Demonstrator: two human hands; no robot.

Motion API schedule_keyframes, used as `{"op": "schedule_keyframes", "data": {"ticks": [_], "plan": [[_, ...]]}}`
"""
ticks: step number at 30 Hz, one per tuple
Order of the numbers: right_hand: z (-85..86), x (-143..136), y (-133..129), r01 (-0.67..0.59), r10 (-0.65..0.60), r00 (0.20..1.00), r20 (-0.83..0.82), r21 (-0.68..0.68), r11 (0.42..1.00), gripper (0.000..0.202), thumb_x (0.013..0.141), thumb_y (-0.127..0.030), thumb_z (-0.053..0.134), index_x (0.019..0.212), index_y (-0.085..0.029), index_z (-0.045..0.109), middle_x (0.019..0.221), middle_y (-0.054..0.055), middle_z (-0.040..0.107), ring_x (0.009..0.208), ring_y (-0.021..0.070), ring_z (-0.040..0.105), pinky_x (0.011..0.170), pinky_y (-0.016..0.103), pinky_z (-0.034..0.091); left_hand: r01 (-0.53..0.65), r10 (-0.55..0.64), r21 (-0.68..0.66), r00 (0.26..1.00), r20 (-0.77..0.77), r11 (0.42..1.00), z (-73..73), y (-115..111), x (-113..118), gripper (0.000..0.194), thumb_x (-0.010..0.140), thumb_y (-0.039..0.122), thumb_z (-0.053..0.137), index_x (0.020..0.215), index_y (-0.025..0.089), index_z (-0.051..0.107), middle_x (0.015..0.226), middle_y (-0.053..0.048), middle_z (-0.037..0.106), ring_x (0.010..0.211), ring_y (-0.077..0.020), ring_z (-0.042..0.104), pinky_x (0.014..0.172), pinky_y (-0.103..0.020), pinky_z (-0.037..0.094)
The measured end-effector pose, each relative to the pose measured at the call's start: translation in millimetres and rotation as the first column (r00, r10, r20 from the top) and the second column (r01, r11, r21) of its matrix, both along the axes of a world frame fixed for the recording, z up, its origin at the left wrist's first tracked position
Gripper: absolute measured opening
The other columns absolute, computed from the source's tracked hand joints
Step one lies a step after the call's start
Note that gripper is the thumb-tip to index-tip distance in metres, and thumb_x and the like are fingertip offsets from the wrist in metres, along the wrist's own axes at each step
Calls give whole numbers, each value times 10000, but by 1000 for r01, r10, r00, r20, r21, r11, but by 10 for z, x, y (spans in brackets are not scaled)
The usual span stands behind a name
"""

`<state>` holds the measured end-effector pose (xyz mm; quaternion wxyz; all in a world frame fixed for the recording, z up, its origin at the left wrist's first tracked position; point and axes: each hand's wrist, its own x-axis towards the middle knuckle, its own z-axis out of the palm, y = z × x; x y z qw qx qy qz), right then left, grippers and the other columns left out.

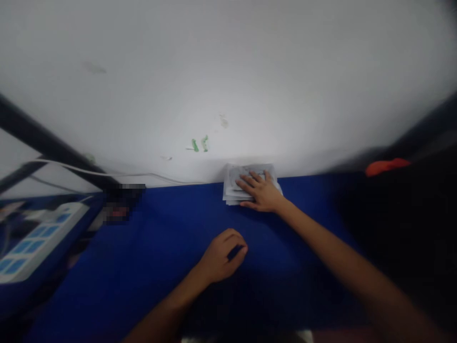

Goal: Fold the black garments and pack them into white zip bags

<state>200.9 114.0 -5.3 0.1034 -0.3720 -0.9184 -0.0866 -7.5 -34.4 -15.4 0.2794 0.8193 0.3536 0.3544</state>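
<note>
My right hand (262, 193) lies palm down with fingers spread on a stack of flat, grey-white packets (231, 183). The stack rests on the blue tabletop (171, 224), up against the wall. Some dark print shows on the top packet, too blurred to read, and the hand covers part of it. Nearer to me, my left hand (224, 255) is over the tabletop, apart from the stack. Its fingers are curled, with thumb and fingertips together, and blue shows through the gap. I see nothing held there.
A white power strip (44, 240) with blue sockets lies at the left. A white cable (157, 176) runs along the wall (250, 85). An orange object (387, 166) is at the far right, beside a dark area. Dark frame bars (53, 138) slant at the left.
</note>
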Motion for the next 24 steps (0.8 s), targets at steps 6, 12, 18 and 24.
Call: {"op": "schedule_keyframes", "data": {"ticks": [6,12,18,24], "plan": [[7,8,-6,7,-8,1000,-10,-18,1000,703,912,-647,403,1490,-260,299,1525,118,372,1386,404,289,1073,685,123,-4,2,-25,998,-58,1000,-18,33,-2,82,897,200,540,903,178,619,884,-54,623,839,-164,602,782,-302,500],[250,-3,-194,0,3,993,-121,27,1000,661,929,-575,444,1456,-185,360,1497,169,396,1378,345,330,1118,584,166,-56,51,-42,993,-107,998,-70,71,-16,106,915,234,522,930,184,615,914,-51,619,877,-171,599,823,-322,492],[202,-3,-875,54,-82,975,-207,-138,989,306,972,-368,425,926,-149,633,872,110,684,825,228,617,763,343,433,-202,202,19,959,-199,979,-133,153,-63,135,910,287,531,982,201,605,945,-61,615,937,-211,568,868,-378,477],[-112,45,-1224,60,-114,988,-100,-433,899,300,972,-329,433,747,-187,573,699,17,653,594,138,571,550,270,280,-215,207,-36,965,-163,976,-182,199,-73,109,902,281,547,970,211,595,942,-44,619,934,-203,563,871,-367,465]]}}
